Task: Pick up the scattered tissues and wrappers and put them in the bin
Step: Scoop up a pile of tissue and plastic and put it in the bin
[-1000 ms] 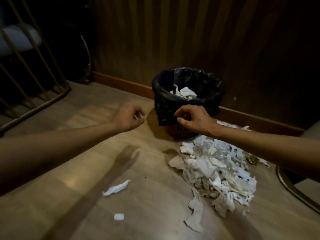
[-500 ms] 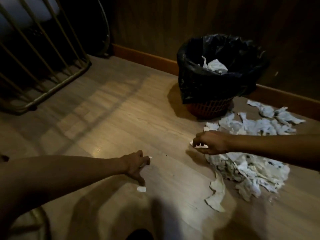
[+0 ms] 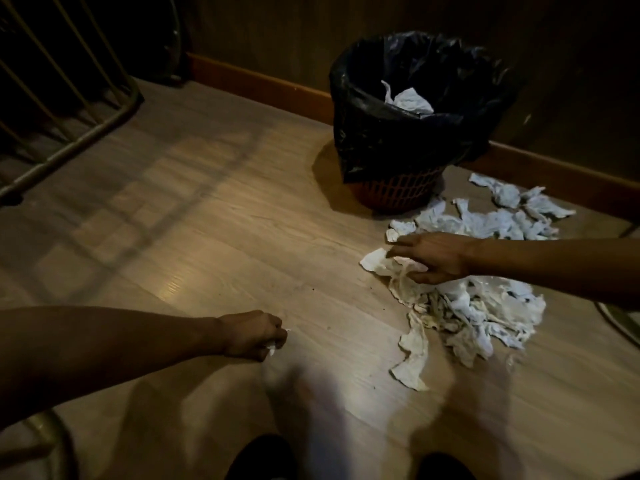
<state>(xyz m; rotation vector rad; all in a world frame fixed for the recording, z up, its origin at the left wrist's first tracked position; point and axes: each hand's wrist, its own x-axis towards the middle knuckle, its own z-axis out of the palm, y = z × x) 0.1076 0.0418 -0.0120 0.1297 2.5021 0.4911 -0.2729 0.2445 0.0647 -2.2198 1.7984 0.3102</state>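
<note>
A red mesh bin [image 3: 405, 192] lined with a black bag stands by the wall, with a white tissue [image 3: 410, 100] inside it. A heap of crumpled tissues and wrappers [image 3: 478, 303] lies on the floor in front of the bin, to its right. My right hand [image 3: 429, 258] reaches over the heap's left edge, fingers spread and touching a flat tissue [image 3: 375, 263]. My left hand [image 3: 254, 336] is low over the floor, fist closed around small white tissue scraps [image 3: 273, 348] that peek out between the fingers.
The floor [image 3: 207, 237] is pale wood with a brown skirting board along the dark wall. A metal railing [image 3: 69, 109] stands at the far left. A curved metal chair base [image 3: 620, 320] sits at the right edge. My dark shoes [image 3: 263, 455] show at the bottom.
My left hand has closed on the small scraps that lay on the floor. My right hand has opened and spread over the flat tissue at the heap's edge. The view has dropped lower.
</note>
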